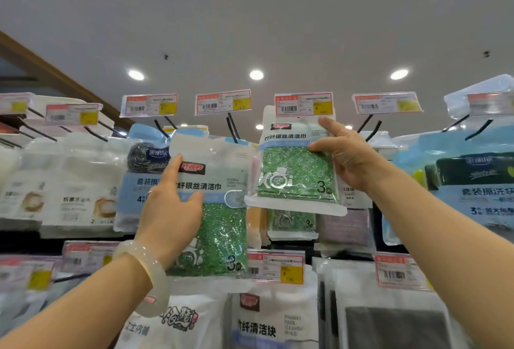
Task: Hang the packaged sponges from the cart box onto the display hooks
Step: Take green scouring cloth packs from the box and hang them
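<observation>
Below price tag (304, 104), right hand (351, 158) pinches sponge pack (296, 173) (marked "3").

The green sponge pack (222, 204) held by the left hand (171, 204) reads 竹纤银丝清洁巾 in dark characters, with small English lines beside it that blur past "BAMBOO", and "3" near its lower corner. The green sponge pack (296, 162) in the right hand (345, 154) carries the same 竹纤银丝清洁巾 and a "3". A white pack (267, 321) low on the display says 竹纤清洁块. A blue pack (472, 181) at the right shows 套装擦洗块 and "3". The price tags (304, 104) bear barcodes, their figures too small to read.
</observation>
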